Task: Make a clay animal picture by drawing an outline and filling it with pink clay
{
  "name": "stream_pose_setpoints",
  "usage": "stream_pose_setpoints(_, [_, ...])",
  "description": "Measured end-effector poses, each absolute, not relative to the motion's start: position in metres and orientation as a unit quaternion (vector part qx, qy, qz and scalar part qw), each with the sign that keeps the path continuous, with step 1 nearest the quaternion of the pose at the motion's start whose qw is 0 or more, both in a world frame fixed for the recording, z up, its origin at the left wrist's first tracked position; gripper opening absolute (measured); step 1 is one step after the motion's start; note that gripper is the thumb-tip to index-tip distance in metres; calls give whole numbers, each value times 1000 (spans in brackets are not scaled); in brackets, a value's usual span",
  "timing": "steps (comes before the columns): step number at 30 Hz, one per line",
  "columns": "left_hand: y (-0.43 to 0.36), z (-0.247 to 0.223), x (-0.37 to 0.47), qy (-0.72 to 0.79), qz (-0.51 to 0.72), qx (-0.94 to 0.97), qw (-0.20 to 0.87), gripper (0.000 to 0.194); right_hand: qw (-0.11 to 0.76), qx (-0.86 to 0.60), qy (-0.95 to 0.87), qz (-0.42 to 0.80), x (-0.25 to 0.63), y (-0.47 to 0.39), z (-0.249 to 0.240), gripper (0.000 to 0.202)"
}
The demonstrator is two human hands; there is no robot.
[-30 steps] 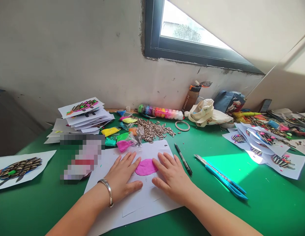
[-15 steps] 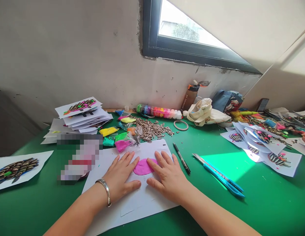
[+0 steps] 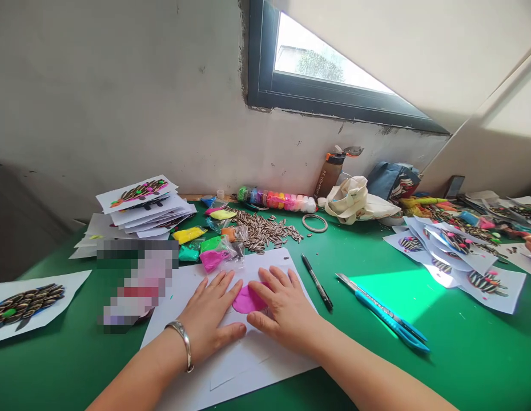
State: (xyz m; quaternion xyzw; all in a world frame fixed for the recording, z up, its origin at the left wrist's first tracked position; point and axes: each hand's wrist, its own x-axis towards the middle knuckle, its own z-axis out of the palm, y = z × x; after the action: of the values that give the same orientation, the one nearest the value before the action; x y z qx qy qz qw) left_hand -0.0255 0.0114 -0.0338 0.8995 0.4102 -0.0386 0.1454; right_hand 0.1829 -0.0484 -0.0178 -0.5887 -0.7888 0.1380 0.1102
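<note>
Your right hand [image 3: 286, 311] had shifted further over the clay [image 3: 246, 301], apparently flattening it; your left hand [image 3: 210, 319] lay beside it, both spread, gripping nothing.

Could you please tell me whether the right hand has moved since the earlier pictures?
Yes: judged against the black pen, the right hand has shifted left, away from the pen and farther over the pink clay.
</note>
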Motion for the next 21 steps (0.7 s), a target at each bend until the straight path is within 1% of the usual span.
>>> stream_pose_setpoints(7, [8, -26, -22, 414, -44, 895, 158, 77, 107, -585, -793, 128, 181, -44, -24, 58])
stream_pose_setpoints(11, [9, -28, -23, 410, -20, 897, 166, 78, 95, -585, -794, 135, 182, -44, -25, 58])
stream_pose_setpoints(13, [10, -31, -24, 411, -9, 895, 172, 81, 92, -583, -795, 139, 182, -43, -21, 59])
stream_pose_setpoints(18, [12, -34, -23, 422, 13, 885, 196, 99, 84, -531, -830, 150, 175, -33, -11, 62])
stream_pose_setpoints(21, [12, -32, -21, 426, 22, 882, 201, 101, 86, -509, -840, 169, 170, -28, -12, 62])
